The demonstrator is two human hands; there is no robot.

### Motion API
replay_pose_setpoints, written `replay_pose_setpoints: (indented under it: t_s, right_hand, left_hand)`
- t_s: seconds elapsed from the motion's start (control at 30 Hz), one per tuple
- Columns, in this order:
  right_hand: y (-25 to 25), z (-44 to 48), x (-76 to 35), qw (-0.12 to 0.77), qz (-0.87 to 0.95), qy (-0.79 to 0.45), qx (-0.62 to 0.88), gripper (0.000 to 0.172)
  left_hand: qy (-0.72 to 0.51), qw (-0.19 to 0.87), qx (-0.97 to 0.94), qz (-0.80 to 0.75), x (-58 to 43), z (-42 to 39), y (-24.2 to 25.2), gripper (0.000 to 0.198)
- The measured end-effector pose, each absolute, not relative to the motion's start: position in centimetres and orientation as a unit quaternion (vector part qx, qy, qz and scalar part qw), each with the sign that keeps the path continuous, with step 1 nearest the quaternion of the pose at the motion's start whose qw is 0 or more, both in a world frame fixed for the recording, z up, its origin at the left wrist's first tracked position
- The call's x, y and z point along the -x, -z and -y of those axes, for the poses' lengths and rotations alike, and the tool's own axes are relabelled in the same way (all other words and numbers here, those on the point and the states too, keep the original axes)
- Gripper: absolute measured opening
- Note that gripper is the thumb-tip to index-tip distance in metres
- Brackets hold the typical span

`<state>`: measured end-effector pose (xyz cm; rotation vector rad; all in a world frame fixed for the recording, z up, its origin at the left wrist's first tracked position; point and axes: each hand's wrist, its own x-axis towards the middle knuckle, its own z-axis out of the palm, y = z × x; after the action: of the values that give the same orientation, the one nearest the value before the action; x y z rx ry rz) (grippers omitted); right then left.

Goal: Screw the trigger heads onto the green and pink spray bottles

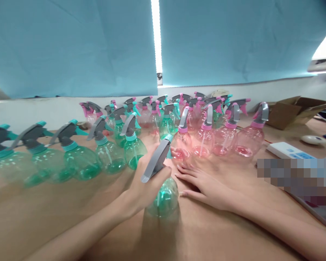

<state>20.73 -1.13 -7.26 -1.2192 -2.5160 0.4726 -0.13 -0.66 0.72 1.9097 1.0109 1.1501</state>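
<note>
My left hand (149, 174) is wrapped round the neck of a green spray bottle (164, 199) with a grey and teal trigger head. That bottle is upright at the table's middle, and my fingers hide its collar. My right hand (206, 185) lies flat on the table just right of it, fingers spread, holding nothing. Green spray bottles (81, 163) stand in a row to the left. Nearest beyond my right hand is a pink spray bottle (181, 143), first in a row of pink ones (248, 141).
More green and pink bottles (167, 121) crowd the back of the table (119, 232). At the right are an open cardboard box (285, 112), a white computer mouse (313, 140) and a white and blue box (290, 150). Blue blinds (84, 47) hang behind.
</note>
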Motion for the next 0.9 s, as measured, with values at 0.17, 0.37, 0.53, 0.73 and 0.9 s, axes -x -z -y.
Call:
replay_pose_setpoints:
  t_s: [0.17,0.37,0.53,0.73,0.9]
  right_hand:
    - [7.12,1.12,-20.71,0.151,0.881,-0.157,0.42,0.063]
    - [7.04,1.19,-20.69,0.155,0.879,-0.162,0.421,0.063]
    - [7.02,1.26,-20.75,0.159,0.876,-0.162,0.426,0.061]
    - [7.04,1.2,-20.8,0.144,0.879,-0.154,0.429,0.064]
    - [7.09,1.26,-20.76,0.149,0.877,-0.155,0.43,0.064]
  left_hand:
    - [-0.439,0.344,-0.736,-0.385,0.68,0.47,-0.05,0.003]
    - [-0.428,0.34,-0.741,-0.391,0.57,0.63,-0.39,0.004]
    - [-0.429,0.332,-0.74,-0.399,0.19,0.96,-0.87,0.006]
    - [-0.425,0.293,-0.741,-0.429,0.37,1.02,-0.19,0.005]
    - [-0.421,0.304,-0.742,-0.424,0.37,0.98,-0.27,0.005]
